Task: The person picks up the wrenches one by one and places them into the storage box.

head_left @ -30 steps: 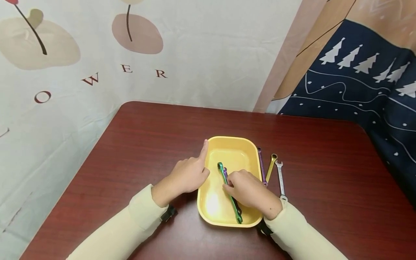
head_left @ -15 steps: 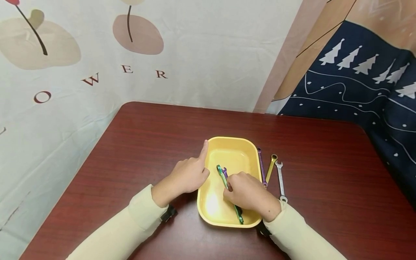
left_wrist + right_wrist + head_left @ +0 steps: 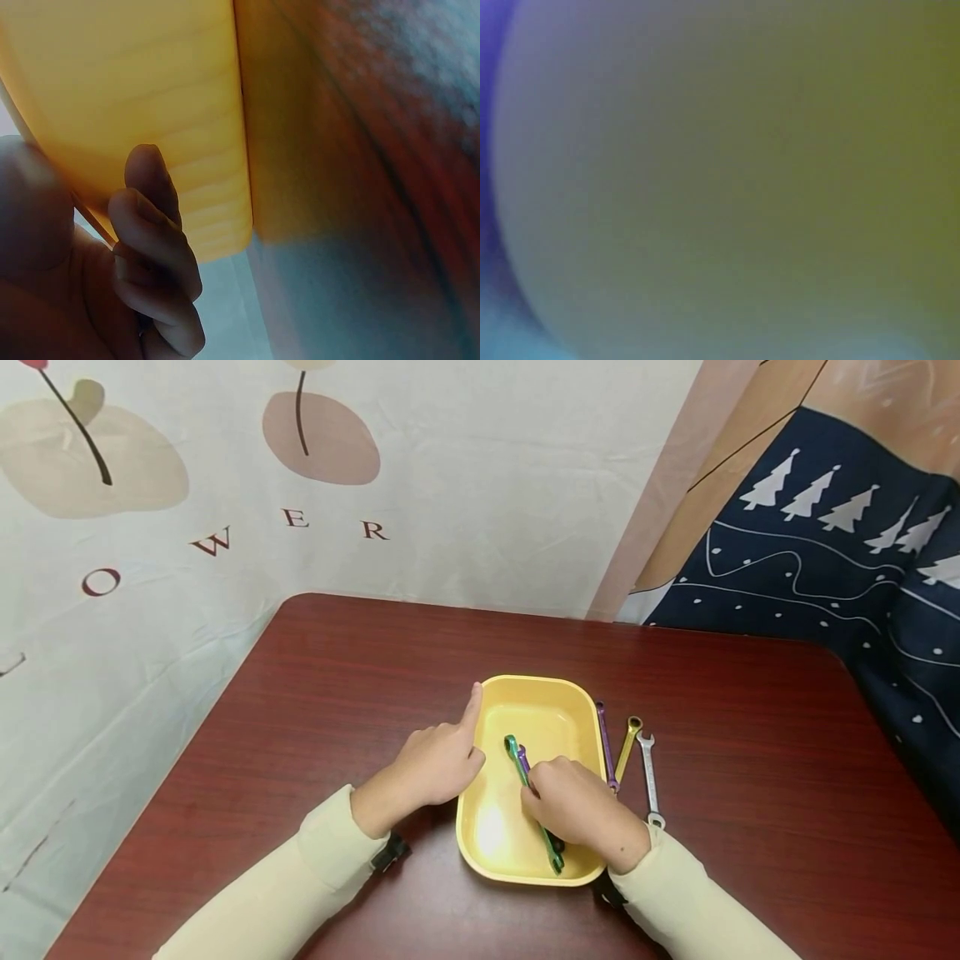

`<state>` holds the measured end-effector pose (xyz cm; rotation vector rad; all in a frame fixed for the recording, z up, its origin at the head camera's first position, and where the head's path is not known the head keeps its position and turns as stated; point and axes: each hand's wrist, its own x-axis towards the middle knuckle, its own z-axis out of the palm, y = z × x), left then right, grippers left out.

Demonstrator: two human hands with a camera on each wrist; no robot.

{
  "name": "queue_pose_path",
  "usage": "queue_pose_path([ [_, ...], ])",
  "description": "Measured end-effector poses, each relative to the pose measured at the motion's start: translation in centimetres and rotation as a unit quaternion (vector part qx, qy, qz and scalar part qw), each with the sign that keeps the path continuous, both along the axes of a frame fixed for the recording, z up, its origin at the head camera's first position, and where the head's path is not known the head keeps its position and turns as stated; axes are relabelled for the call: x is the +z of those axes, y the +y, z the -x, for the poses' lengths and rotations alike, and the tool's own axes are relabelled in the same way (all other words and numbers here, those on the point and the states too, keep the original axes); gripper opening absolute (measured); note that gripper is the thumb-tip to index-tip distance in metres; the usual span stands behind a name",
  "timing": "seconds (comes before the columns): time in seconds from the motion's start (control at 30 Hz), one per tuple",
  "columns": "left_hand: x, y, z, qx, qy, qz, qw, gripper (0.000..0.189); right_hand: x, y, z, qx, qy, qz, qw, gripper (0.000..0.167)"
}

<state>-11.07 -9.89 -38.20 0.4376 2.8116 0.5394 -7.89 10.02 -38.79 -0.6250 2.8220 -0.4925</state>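
Observation:
My left hand (image 3: 437,764) holds the left rim of a yellow plastic tray (image 3: 491,689), its index finger stretched along the edge. In the left wrist view its fingers (image 3: 154,240) lie against the tray's ribbed outer wall. Inside the tray, my right hand (image 3: 573,806) grips a green wrench (image 3: 514,752) at its middle, thumb over the shaft. A purple wrench (image 3: 523,758) lies close beside it, mostly hidden under the hand, and a dark tool end (image 3: 557,842) shows below. A blurred pale surface fills the right wrist view.
Right of the tray, a purple wrench (image 3: 607,747), a gold wrench (image 3: 627,750) and a silver wrench (image 3: 650,781) lie on the dark red table (image 3: 375,668). A printed cloth (image 3: 480,485) hangs behind the far table edge.
My right thumb has come over the green wrench, which has turned and shifted slightly. The left hand and the tray stay in place.

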Motion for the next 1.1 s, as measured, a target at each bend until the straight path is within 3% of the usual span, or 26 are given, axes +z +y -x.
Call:
queue_pose_path([
  [0.27,-0.03,0.0,-0.01,-0.001,0.006,0.0,1.0,0.087,-0.14,-0.19,0.11,-0.007,0.038,-0.033,0.9987,0.045],
  [0.57,0.03,-0.03,-0.04,0.0,0.002,-0.007,1.0,0.086,-0.15,-0.11,0.13,0.001,0.033,-0.05,0.9982,0.046],
  [1.1,-0.07,-0.01,-0.11,0.001,0.005,-0.004,1.0,0.086,0.32,-0.16,0.11,-0.005,0.034,0.03,0.999,0.048],
])
